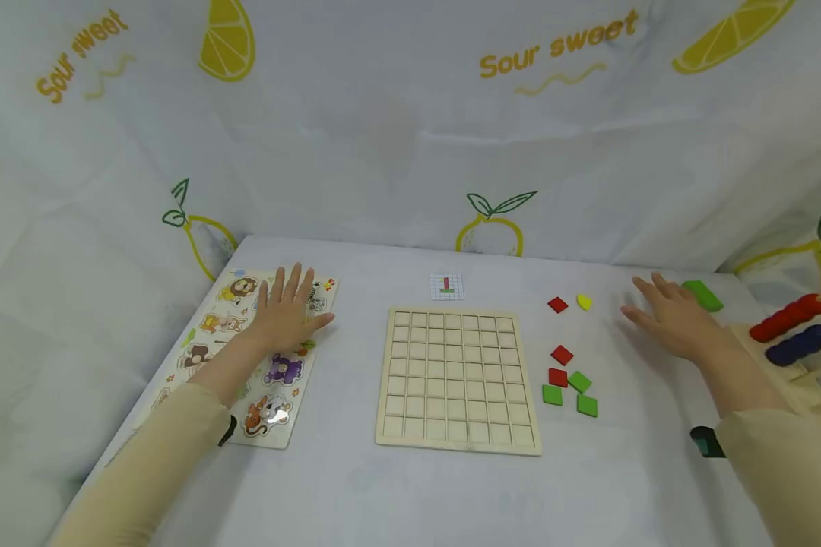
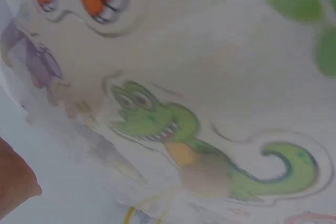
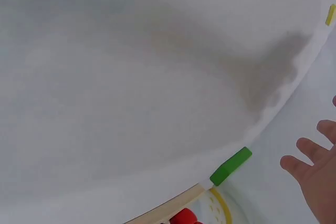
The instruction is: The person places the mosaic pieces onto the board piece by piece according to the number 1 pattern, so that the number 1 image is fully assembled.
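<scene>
Fingers (image 1: pixel 292 282) wide and empty, I'm hovering: left hand (image 1: pixel 282 317) over the animal puzzle (image 1: pixel 274 439) left of the grid board (image 1: pixel 461 446), right hand (image 1: pixel 675 320) near the green block (image 1: pixel 702 295) on its right, perhaps risking bumping that block by sweeping outward.

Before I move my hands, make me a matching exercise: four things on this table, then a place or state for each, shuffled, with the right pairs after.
1. wooden grid board
2. small card
3. animal puzzle board
4. yellow piece

A. partly hidden by the left hand in the head view
B. just right of a red tile
C. every square bare
D. white, with a red and green pattern

Pairs: 1-C, 2-D, 3-A, 4-B
</scene>
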Demonstrator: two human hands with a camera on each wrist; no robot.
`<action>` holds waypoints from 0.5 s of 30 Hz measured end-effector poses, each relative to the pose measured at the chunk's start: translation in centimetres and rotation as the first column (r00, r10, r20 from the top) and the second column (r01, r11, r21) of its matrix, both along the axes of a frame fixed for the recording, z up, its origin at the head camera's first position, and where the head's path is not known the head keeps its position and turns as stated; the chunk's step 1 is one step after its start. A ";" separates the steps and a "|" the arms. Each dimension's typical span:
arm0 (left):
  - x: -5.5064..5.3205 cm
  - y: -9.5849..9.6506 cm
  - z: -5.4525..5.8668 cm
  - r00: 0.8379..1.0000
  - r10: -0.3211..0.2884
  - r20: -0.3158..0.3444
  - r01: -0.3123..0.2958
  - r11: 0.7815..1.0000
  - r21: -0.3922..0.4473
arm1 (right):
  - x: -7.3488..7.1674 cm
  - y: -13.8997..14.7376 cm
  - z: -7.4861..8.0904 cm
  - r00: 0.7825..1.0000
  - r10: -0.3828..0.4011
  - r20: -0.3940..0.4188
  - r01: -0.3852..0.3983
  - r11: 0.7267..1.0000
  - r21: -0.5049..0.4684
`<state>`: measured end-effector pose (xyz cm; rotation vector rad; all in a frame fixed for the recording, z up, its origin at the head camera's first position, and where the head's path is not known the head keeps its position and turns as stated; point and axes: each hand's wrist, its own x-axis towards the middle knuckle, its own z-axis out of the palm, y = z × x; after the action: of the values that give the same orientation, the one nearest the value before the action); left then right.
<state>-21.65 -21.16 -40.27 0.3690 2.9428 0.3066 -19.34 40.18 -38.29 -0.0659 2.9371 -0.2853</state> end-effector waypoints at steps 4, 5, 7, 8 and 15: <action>0.0 2.2 0.0 0.998 -0.057 -0.019 0.057 0.998 0.033 | -0.6 -1.2 0.2 1.000 0.012 -0.008 -0.012 1.000 0.010; 0.0 2.7 0.0 0.997 -0.071 -0.024 0.072 0.997 0.041 | -0.8 -1.5 0.2 1.000 0.013 -0.007 -0.013 1.000 0.011; 0.1 3.7 0.0 0.995 -0.093 -0.023 0.094 0.993 0.068 | -1.0 -2.1 0.1 1.000 0.017 -0.012 -0.016 1.000 0.015; 0.1 4.2 0.0 0.994 -0.103 -0.022 0.104 0.992 0.071 | -1.1 -2.4 0.1 1.000 0.019 -0.014 -0.019 1.000 0.015; 0.8 7.8 0.2 0.978 -0.206 0.030 0.198 0.965 0.171 | -1.9 -4.4 0.0 0.999 0.037 -0.016 -0.037 0.999 0.004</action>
<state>-20.82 -13.40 -40.04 0.6689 2.8094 0.5279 -21.22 35.81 -38.28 -0.1225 2.9487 -0.2758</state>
